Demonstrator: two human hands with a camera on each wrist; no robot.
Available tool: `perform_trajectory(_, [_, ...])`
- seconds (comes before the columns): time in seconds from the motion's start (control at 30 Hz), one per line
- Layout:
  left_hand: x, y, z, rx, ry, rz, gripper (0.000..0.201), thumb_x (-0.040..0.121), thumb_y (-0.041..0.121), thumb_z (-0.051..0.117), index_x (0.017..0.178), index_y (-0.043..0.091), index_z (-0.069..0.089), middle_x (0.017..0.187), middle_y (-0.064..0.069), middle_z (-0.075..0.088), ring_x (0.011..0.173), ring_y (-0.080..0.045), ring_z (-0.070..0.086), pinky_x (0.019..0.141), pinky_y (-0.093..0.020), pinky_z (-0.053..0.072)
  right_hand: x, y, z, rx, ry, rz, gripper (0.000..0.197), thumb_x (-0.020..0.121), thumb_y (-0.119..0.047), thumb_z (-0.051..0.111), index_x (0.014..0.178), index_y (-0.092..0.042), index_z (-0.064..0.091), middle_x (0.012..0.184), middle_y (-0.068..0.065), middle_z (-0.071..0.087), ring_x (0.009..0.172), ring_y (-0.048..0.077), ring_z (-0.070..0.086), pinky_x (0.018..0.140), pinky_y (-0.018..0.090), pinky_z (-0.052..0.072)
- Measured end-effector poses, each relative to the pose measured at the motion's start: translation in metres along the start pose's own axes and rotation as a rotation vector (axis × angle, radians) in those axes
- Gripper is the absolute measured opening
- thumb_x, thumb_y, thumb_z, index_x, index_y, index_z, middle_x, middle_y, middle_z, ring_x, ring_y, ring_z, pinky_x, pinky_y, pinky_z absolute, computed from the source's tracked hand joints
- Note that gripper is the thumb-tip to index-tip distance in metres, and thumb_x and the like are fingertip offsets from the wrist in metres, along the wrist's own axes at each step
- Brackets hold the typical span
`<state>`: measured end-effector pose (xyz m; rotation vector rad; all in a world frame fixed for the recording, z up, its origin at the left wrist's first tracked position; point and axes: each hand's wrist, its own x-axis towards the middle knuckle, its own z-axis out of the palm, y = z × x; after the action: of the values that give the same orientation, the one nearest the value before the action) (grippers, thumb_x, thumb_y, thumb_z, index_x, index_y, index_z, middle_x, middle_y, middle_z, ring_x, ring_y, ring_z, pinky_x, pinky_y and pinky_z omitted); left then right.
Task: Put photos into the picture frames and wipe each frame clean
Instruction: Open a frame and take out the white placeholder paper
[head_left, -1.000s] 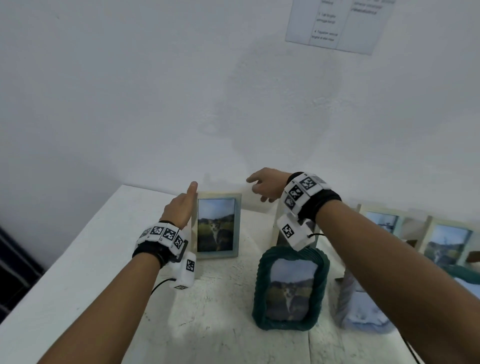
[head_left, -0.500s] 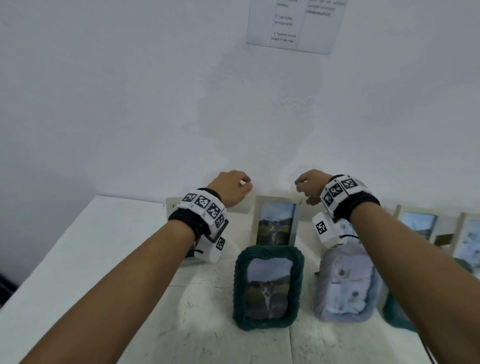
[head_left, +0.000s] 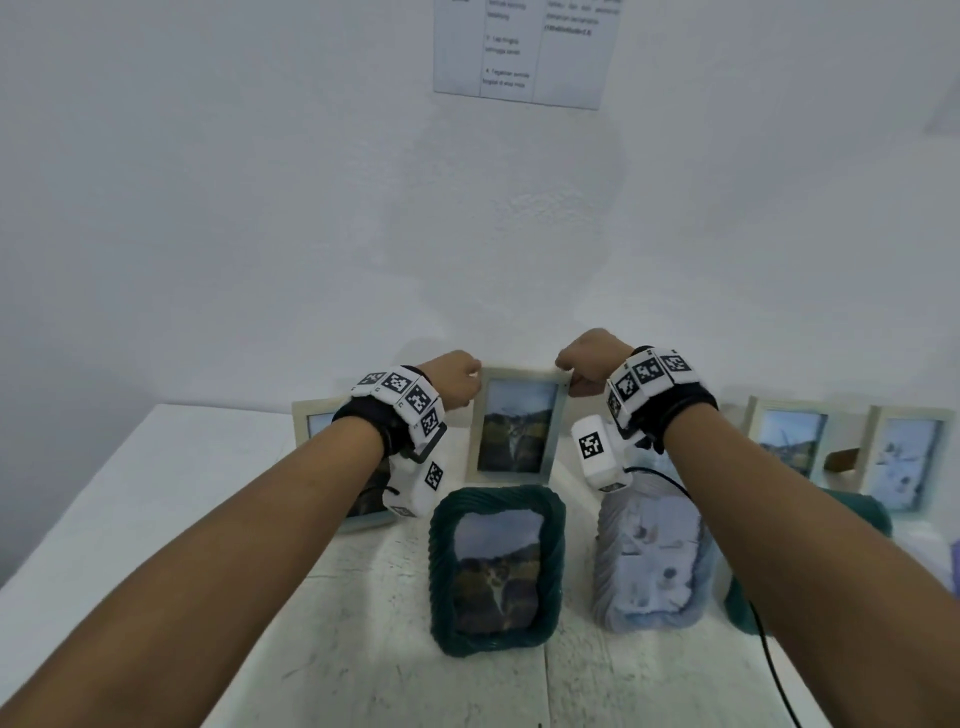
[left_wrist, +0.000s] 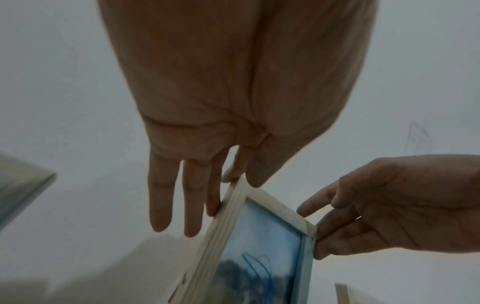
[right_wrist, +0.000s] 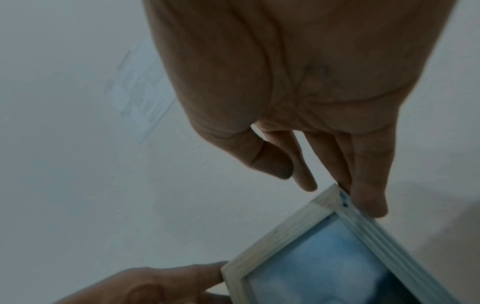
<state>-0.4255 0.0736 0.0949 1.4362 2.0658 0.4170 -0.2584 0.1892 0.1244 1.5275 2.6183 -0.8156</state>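
A pale wooden picture frame (head_left: 517, 423) with a cat photo stands at the back of the white table (head_left: 156, 493), close to the wall. My left hand (head_left: 457, 384) is at its top left corner. In the left wrist view the thumb (left_wrist: 259, 174) and index finger pinch that corner of the wooden frame (left_wrist: 233, 226), and the middle finger lies along its side. My right hand (head_left: 584, 364) is at the top right corner. In the right wrist view its straight fingertips (right_wrist: 369, 197) press the frame's (right_wrist: 337, 222) side edge, while the thumb stays off it.
In front stand a dark green rope frame (head_left: 496, 569) and a grey-blue frame (head_left: 649, 561). Another pale frame (head_left: 317, 421) is partly behind my left wrist. Two more pale frames (head_left: 789, 434) stand at the back right, near another green frame (head_left: 857, 514). A printed sheet (head_left: 524, 52) hangs on the wall.
Both hands left the leftmost pale frame and moved right to the middle back frame. Half a second ago they hovered over it; now they touch its top corners.
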Motion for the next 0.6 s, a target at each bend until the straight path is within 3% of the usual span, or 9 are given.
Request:
perform_trajectory(0.03, [-0.003, 0.006, -0.005, 0.018, 0.036, 0.026, 0.039, 0.099, 0.005, 0.036, 0.134, -0.011, 0.043, 0.128, -0.026, 0.054, 0.115, -0.036, 0.057, 0.084, -0.035, 0.047, 0.000, 0.000, -0.006, -0.031, 0.049, -0.055, 0.013, 0.090, -0.017, 0.059, 0.089, -0.004, 0.061, 0.086, 0.011, 0.064, 0.092, 0.028, 0.061, 0.079, 0.029, 0.044])
perform_trajectory(0.07, [-0.005, 0.010, -0.010, 0.034, 0.079, 0.059, 0.042, 0.100, 0.006, 0.035, 0.139, -0.008, 0.038, 0.133, -0.026, 0.051, 0.118, -0.035, 0.054, 0.088, -0.035, 0.046, 0.000, -0.001, -0.012, 0.056, 0.085, -0.033, 0.018, 0.089, -0.014, 0.056, 0.073, -0.007, 0.054, 0.072, 0.006, 0.055, 0.081, 0.026, 0.056, 0.073, 0.029, 0.043])
perform_trajectory(0.1, [-0.008, 0.015, -0.016, 0.038, 0.129, 0.094, 0.046, 0.100, 0.008, 0.035, 0.145, -0.003, 0.031, 0.138, -0.024, 0.048, 0.121, -0.035, 0.052, 0.094, -0.036, 0.045, -0.004, -0.003, -0.016, 0.227, 0.124, -0.078, 0.021, 0.087, -0.011, 0.053, 0.067, -0.006, 0.050, 0.065, 0.005, 0.048, 0.076, 0.024, 0.053, 0.071, 0.030, 0.043])
perform_trajectory(0.2, [-0.025, 0.034, -0.030, 0.049, 0.297, 0.212, 0.056, 0.101, 0.014, 0.037, 0.153, 0.007, 0.015, 0.139, -0.021, 0.048, 0.121, -0.033, 0.051, 0.098, -0.031, 0.037, -0.012, 0.003, -0.035, 0.650, 0.369, -0.111, 0.023, 0.084, -0.010, 0.050, 0.086, 0.008, 0.066, 0.070, 0.012, 0.060, 0.071, 0.031, 0.062, 0.080, 0.043, 0.056])
perform_trajectory(0.27, [-0.039, 0.050, -0.036, 0.069, 0.431, 0.290, 0.056, 0.102, 0.017, 0.038, 0.153, 0.011, 0.016, 0.127, -0.021, 0.056, 0.110, -0.032, 0.055, 0.091, -0.028, 0.035, -0.035, 0.003, -0.048, 0.720, 0.459, -0.181, 0.025, 0.083, -0.015, 0.052, 0.096, -0.002, 0.069, 0.087, 0.012, 0.068, 0.087, 0.031, 0.066, 0.089, 0.049, 0.053])
perform_trajectory(0.37, [-0.060, 0.073, -0.036, -0.015, 0.567, 0.385, 0.054, 0.103, 0.022, 0.039, 0.153, 0.017, 0.021, 0.118, -0.014, 0.059, 0.094, -0.025, 0.059, 0.087, -0.026, 0.039, -0.071, 0.010, -0.058, 0.827, 0.523, -0.302, 0.041, 0.081, -0.024, 0.055, 0.120, -0.012, 0.061, 0.113, 0.004, 0.063, 0.105, 0.020, 0.060, 0.098, 0.042, 0.049])
perform_trajectory(0.43, [-0.076, 0.085, -0.030, -0.122, 0.575, 0.422, 0.053, 0.102, 0.023, 0.039, 0.152, 0.018, 0.023, 0.115, -0.009, 0.060, 0.091, -0.026, 0.062, 0.090, -0.035, 0.047, -0.098, 0.020, -0.058, 0.961, 0.548, -0.385, 0.047, 0.077, -0.024, 0.055, 0.121, -0.010, 0.060, 0.116, 0.004, 0.063, 0.102, 0.016, 0.060, 0.093, 0.037, 0.052])
perform_trajectory(0.5, [-0.095, 0.097, -0.018, -0.210, 0.566, 0.437, 0.051, 0.102, 0.022, 0.041, 0.151, 0.019, 0.027, 0.112, -0.004, 0.060, 0.087, -0.028, 0.065, 0.089, -0.041, 0.051, -0.126, 0.038, -0.053, 1.069, 0.539, -0.453, 0.048, 0.077, -0.015, 0.052, 0.124, -0.011, 0.062, 0.112, 0.005, 0.066, 0.094, 0.015, 0.062, 0.080, 0.032, 0.053])
perform_trajectory(0.6, [-0.124, 0.112, 0.012, -0.325, 0.524, 0.431, 0.049, 0.102, 0.020, 0.043, 0.150, 0.019, 0.032, 0.100, 0.006, 0.059, 0.078, -0.012, 0.065, 0.080, -0.031, 0.053, -0.168, 0.075, -0.039, 1.181, 0.358, -0.502, 0.047, 0.088, -0.012, 0.054, 0.133, -0.026, 0.054, 0.094, 0.003, 0.062, 0.088, 0.019, 0.058, 0.072, 0.029, 0.050])
